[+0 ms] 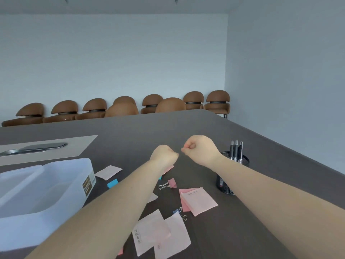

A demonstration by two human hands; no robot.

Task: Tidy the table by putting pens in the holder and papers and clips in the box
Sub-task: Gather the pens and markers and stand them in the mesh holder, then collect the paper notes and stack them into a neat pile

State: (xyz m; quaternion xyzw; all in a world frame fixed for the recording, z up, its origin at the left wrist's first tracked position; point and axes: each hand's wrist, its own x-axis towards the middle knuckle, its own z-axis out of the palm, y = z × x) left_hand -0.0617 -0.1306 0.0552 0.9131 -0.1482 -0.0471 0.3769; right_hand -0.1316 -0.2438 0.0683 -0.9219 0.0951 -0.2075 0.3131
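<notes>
Both of my grips are clenched into fists, held side by side above the middle of the counter point(186, 126). My left hand point(164, 156) is curled tight with the knuckles forward, and my right hand point(199, 149) sits just beside it, a little higher, thumb tucked against the curled fingers. I cannot tell whether either fist has anything inside it; nothing shows between the fingers.

At the left edge of the counter stands the translucent white box point(61, 186), open on top, with a brown label on its end wall. Toward the right edge, the black mesh holder point(225, 184) stands upright, partly hidden behind my right forearm, with three dark pens point(236, 150) standing in it, tips up.

Between box and holder the loose things lie scattered. A pale pink paper point(108, 172) lies near the box's far corner, with a small blue note point(112, 183) just beside the box's end wall. A pink binder clip point(169, 184) lies flat near the middle, wire handles pointing toward the box. Nearer the holder lies a pink pad of notes point(198, 200) with faint writing at its top. A blue binder clip point(178, 212) lies just beside that pad, touching the corner of two overlapping pale papers point(164, 234) at the near edge, one bearing handwriting. My left forearm covers further scraps.

Brown chairs point(218, 101) line the far wall beyond the counter's far edge.
</notes>
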